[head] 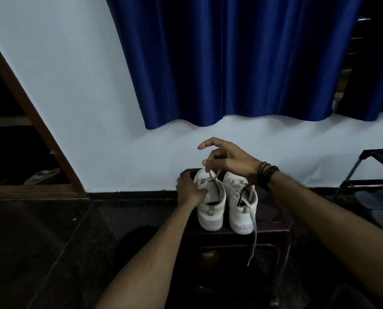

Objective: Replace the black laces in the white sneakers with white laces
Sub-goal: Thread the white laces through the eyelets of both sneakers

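Nearest the camera, two bare forearms reach forward over a dark polished stone floor (pixel 41 241). Just beyond them stands a dark brown plastic stool (pixel 273 230), and on its top sit two white sneakers side by side, heels toward the viewer. The left white sneaker (pixel 210 210) is steadied by the left hand (pixel 189 189), whose fingers curl round its outer side and collar. The right white sneaker (pixel 241 210) has a white lace (pixel 254 233) threaded through it, with one long end trailing down over the heel and off the stool's front edge; a short piece of black lace (pixel 245 189) shows at its collar. Dark markings on the tongues are too blurred to read, and no brand can be made out.

Above the left sneaker, the right hand (pixel 227 159), wearing black cord bracelets (pixel 267 175) at the wrist, pinches a thin white lace end (pixel 210 173) between thumb and fingers, with the index finger raised.

At the right is a black metal-framed rack (pixel 364 172). Farther back stands a pale white wall (pixel 74 85), with a dark brown wooden door frame (pixel 30 121) at left and a deep blue satin curtain (pixel 230 63) hanging above.
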Available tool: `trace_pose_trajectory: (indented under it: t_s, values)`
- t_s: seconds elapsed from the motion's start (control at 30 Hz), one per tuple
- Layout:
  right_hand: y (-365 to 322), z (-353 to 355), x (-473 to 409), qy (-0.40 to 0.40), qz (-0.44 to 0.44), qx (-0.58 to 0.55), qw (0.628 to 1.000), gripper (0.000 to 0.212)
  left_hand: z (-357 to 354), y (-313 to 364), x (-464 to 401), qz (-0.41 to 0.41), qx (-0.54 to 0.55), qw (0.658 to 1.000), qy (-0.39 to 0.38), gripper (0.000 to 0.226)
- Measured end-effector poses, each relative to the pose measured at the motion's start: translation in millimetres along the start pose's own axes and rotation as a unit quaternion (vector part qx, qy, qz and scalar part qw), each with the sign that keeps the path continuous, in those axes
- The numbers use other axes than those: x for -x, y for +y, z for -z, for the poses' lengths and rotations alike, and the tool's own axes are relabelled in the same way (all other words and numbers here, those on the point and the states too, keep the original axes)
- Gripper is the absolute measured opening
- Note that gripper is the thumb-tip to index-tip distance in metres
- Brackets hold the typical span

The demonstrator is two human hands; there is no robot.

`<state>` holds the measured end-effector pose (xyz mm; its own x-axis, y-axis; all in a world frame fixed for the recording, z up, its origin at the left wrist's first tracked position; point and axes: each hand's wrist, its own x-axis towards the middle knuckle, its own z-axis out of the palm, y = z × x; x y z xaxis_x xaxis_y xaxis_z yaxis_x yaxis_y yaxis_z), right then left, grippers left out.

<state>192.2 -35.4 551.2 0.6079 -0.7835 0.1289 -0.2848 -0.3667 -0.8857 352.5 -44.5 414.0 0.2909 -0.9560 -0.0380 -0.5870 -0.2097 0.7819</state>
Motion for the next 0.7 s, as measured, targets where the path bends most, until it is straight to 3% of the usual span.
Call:
trace_pose_trajectory:
  t_s: [0.07,0.13,0.23,0.3,0.43,0.5,0.57,0.7]
  values:
    - [-1,3,-1,-0.004,0.0,-0.007,1.0,0.033,15,14,7,-0.164,-0.03,0.985,0.043,0.058]
    - [0,3,-3,0.001,0.004,-0.026,1.0,0.032,31,33,10,-0.222,-0.023,0.975,0.016,0.007]
    - [4,2,-5,0.032,0.016,-0.046,0.998,0.034,47,45,4,-0.206,-0.075,0.975,-0.022,0.02]
    - [13,2,-7,0.068,0.009,-0.014,0.998,0.038,53,45,3,-0.218,-0.08,0.973,-0.007,0.022]
    - [43,-5,-9,0.073,-0.044,0.221,0.972,0.049,59,64,7,-0.207,0.02,0.978,0.033,0.026]
    - [54,-11,-8,0.069,-0.051,0.265,0.961,0.037,64,80,9,-0.23,0.022,0.972,0.049,0.028]
    - [59,-12,-8,0.094,-0.059,0.188,0.976,0.017,74,97,12,-0.25,0.02,0.966,0.058,0.031]
    - [50,-1,-16,0.18,-0.083,0.016,0.98,0.018,109,141,21,-0.222,0.119,0.967,-0.035,0.029]
